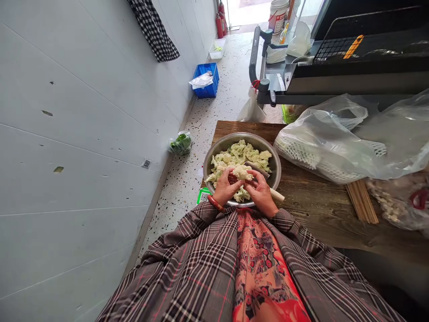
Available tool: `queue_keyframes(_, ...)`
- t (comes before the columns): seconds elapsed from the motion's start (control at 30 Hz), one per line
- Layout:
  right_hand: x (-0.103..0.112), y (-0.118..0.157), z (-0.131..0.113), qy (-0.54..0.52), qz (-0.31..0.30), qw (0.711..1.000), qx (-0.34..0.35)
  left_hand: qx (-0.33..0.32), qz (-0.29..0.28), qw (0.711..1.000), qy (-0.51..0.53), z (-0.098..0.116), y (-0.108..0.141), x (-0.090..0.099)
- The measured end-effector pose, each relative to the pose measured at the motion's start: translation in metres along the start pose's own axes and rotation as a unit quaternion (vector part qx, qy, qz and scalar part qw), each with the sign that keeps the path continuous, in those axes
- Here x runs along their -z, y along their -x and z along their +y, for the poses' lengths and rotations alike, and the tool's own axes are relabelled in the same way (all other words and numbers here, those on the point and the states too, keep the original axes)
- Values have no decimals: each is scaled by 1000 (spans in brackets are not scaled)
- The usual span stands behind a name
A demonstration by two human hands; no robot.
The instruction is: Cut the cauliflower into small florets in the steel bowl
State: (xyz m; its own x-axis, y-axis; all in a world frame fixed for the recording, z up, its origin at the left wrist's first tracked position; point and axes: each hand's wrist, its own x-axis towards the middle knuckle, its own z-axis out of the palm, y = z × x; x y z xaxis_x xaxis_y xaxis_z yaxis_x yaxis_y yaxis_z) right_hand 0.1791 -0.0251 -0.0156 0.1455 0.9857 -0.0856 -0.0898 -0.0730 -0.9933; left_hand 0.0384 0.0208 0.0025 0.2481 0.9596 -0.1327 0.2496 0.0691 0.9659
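Observation:
A cauliflower floret (242,172) is held between my two hands, just above a metal bowl (276,157). My left hand (226,185), with a reddish-brown bracelet at the wrist, has its fingers closed on the floret's left side. On the other side, my right hand (262,192) pinches the same floret. Beneath and behind them, the bowl holds many pale cauliflower pieces (239,152). A knife lies in the bowl, its dark blade (257,170) among the pieces and its light handle (277,195) sticking out over the rim at the right.
The bowl stands on a wooden table (308,210). Right of it lie plastic bags (328,143) over white foam netting, and a bundle of wooden sticks (362,201). A blue crate (205,91) and bagged greens (181,144) sit on the floor by the wall. A metal cart (281,71) stands ahead.

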Motion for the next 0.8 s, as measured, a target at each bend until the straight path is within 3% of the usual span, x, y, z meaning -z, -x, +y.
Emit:
queue_keyframes(0.2, 2, 5, -15, -16, -20, 999, 21, 91, 16, 988, 123, 5, -4, 5)
queue_keyframes(0.37, 0, 2, -14, -105, 25, 991, -81, 125, 35, 975, 179, 14, -4, 5)
queue_keyframes(0.5, 0, -1, -6, -158, -39, 977, -141, 120, -21, 978, 168, 16, -2, 5)
queue_keyframes(0.6, -1, -2, -1, -230, -33, 953, -193, 126, -56, 977, 160, 16, 0, 5)
queue_keyframes(0.7, -3, -2, 0, -256, -23, 942, -216, 134, -50, 978, 154, 17, 1, 3)
queue_keyframes(0.8, -5, 1, -4, -226, -22, 957, -183, 122, -28, 985, 118, 17, 1, 1)
